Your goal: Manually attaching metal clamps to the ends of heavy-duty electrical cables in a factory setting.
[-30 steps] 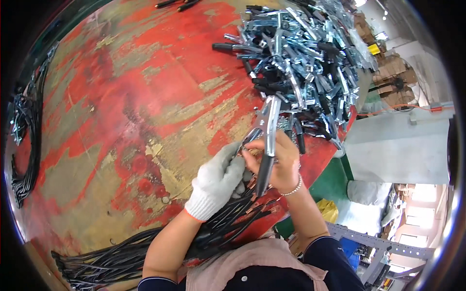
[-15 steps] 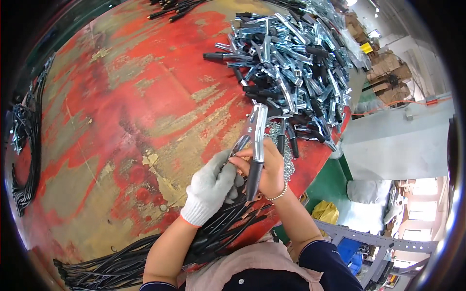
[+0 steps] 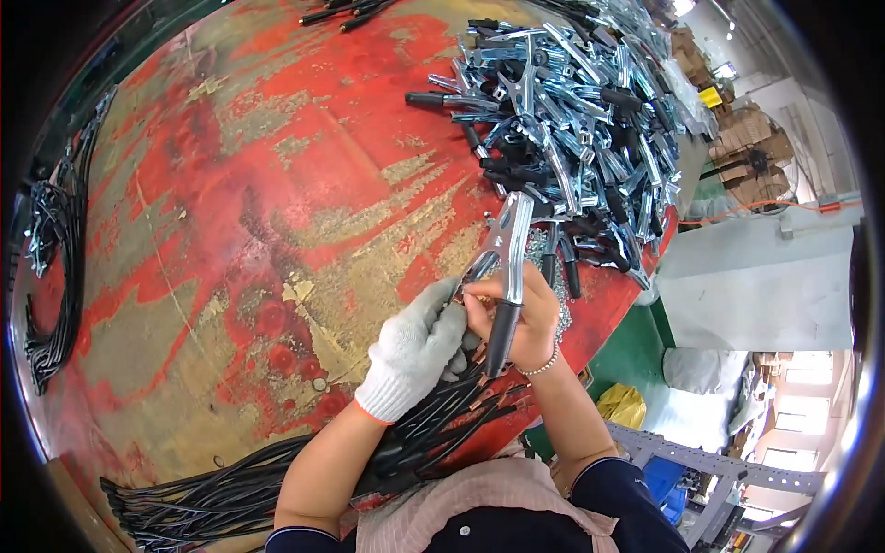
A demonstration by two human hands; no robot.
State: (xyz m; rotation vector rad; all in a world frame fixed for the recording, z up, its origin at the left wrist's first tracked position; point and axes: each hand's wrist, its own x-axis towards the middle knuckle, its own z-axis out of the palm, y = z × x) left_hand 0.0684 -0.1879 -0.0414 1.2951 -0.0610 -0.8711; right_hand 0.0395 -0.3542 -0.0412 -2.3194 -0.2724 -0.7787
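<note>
A welding earth clamp point(image 3: 518, 249) of bright metal, with a black handle sleeve point(image 3: 501, 339), is between my hands, its jaw end pointing away from me. My left hand point(image 3: 412, 348), in a white knitted glove, is closed on the clamp's lower left arm. My bare right hand point(image 3: 527, 323), with a beaded bracelet at the wrist, is closed in a pinch between the clamp's two arms. What its fingertips hold is hidden or too small to name. Beneath the hands lie black cables point(image 3: 433, 419) with bare copper ends point(image 3: 491, 394).
A large heap of similar clamps point(image 3: 576, 120) covers the table's far right, with small metal parts point(image 3: 563, 318) scattered by my right hand. More black cables point(image 3: 64, 267) lie at the left edge. The worn red table point(image 3: 304, 166) ends at right above a green floor point(image 3: 616, 346).
The whole view has shifted slightly, so table and heap appear farther right. Both hands remain at the clamp, with only small finger movements.
</note>
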